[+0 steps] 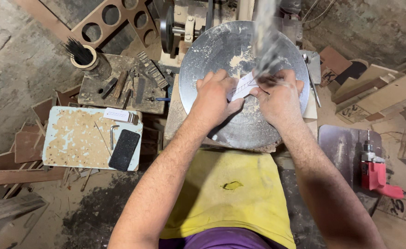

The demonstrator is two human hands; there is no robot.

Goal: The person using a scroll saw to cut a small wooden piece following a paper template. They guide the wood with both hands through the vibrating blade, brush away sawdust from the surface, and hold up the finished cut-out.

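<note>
Two hands, left hand (pixel 216 97) and right hand (pixel 279 97), pinch one small white workpiece (pixel 242 86) between closed fingertips, flat on the round metal saw table (pixel 221 50). A blurred vertical blade (pixel 266 37) partly hides the workpiece. Left of the table lies one black phone (pixel 124 150); right, one red drill (pixel 376 174).

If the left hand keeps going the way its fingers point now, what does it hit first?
The left hand points up and right, already touching the small pale workpiece. Just past that is probably the blurred vertical blade, though depth is unclear.
</note>
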